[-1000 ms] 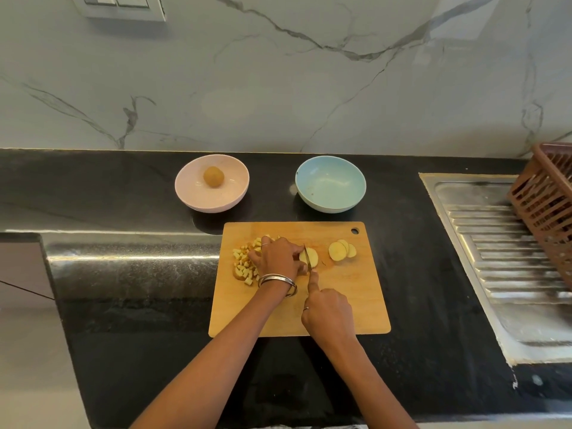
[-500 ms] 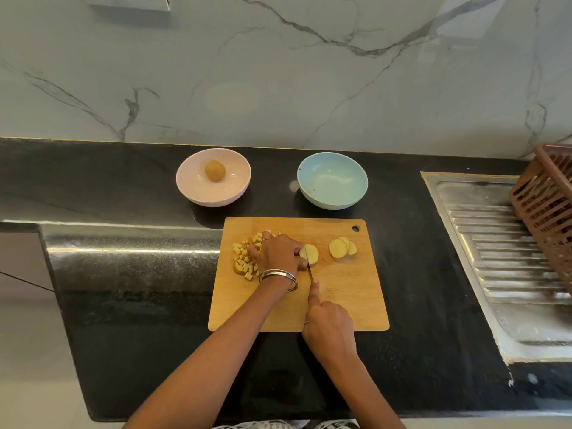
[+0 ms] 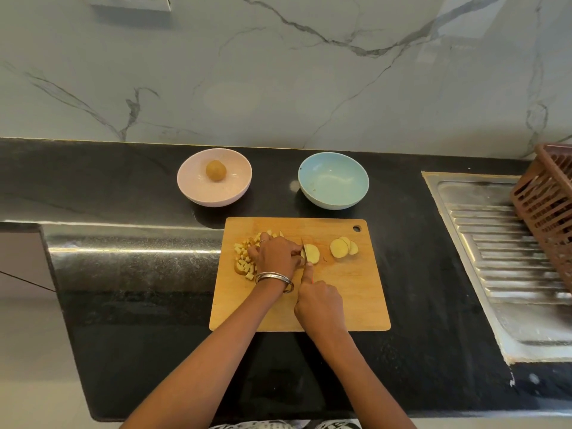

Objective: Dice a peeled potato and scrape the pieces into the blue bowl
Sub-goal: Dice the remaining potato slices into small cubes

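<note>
On the wooden cutting board point(image 3: 346, 298) my left hand point(image 3: 275, 253) holds a stack of potato slices point(image 3: 312, 252) with curled fingers. My right hand point(image 3: 318, 300) grips a knife point(image 3: 305, 250), index finger stretched along its spine, and the blade stands in the slices right beside my left fingertips. A pile of diced potato point(image 3: 246, 258) lies left of my left hand, partly hidden by it. Three loose round slices point(image 3: 343, 247) lie to the right on the board. The blue bowl point(image 3: 333, 180) sits behind the board with nothing in it.
A pink bowl point(image 3: 214, 178) holding one whole unpeeled potato point(image 3: 216, 170) stands behind the board's left corner. A steel sink drainboard point(image 3: 507, 258) lies to the right, with a brown plastic basket point(image 3: 548, 212) on it. The black counter's front edge runs below my forearms.
The knife has edged slightly along the held slices; both hands stay in place. The camera has tilted a little, shifting the whole scene.
</note>
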